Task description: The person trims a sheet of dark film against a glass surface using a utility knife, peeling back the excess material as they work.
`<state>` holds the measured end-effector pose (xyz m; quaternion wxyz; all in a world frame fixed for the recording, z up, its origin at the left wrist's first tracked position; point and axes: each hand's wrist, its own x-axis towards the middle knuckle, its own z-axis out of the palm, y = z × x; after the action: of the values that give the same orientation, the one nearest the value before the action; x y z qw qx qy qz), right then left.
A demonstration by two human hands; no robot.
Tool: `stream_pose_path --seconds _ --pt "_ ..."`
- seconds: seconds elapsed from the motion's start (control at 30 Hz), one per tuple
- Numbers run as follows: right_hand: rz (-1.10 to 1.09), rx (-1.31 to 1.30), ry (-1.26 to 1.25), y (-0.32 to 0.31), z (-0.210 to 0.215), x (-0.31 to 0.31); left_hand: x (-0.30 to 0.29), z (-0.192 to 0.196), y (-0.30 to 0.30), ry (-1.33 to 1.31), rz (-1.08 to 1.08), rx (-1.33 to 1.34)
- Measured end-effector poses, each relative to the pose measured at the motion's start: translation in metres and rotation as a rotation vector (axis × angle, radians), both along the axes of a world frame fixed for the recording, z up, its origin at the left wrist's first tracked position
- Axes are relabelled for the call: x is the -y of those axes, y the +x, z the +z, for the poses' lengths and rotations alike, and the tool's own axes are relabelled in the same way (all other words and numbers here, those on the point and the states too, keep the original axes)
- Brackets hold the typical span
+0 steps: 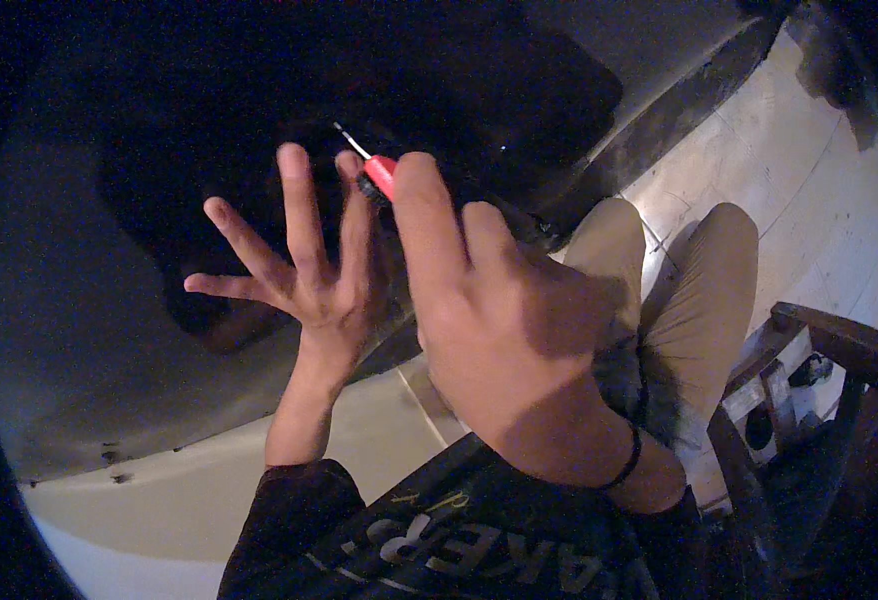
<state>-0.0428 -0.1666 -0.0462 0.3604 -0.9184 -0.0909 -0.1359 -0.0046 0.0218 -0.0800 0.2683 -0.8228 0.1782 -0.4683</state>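
Note:
My right hand is closed round a small screwdriver-like tool with a red handle and a thin metal shaft. The shaft points away from me and to the left, over the dark surface. Just left of it, my left hand is raised with its fingers spread wide. Its index fingertip is close beside the red handle; I cannot tell whether they touch. A small black ridged piece shows against the handle, and what it belongs to is unclear. The left thumb is hidden from view.
A dark table spreads in front of me, with deep shadow over much of it. Tan-trousered knees show at the right, above a pale tiled floor. A dark wooden chair stands at the lower right.

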Motion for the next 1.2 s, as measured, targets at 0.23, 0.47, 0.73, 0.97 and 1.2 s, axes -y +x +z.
stream_pose_path --seconds 0.23,0.47,0.73,0.97,1.2 --pt "-0.013 0.172 0.107 0.001 -0.028 -0.001 -0.005 0.001 0.001 0.120 0.029 0.026" --pt "0.037 0.153 0.160 -0.002 -0.034 0.005 -0.008 -0.002 -0.002 0.110 0.060 -0.001" --pt "0.035 0.225 0.296 0.012 -0.038 0.002 -0.006 -0.001 0.001 0.102 0.042 -0.001" --pt "0.029 0.114 0.146 0.011 -0.036 0.004 -0.006 -0.009 0.005 0.083 0.025 0.017" --pt "0.006 0.064 0.121 -0.005 -0.069 0.008 -0.005 -0.004 0.006 0.110 0.041 0.042"
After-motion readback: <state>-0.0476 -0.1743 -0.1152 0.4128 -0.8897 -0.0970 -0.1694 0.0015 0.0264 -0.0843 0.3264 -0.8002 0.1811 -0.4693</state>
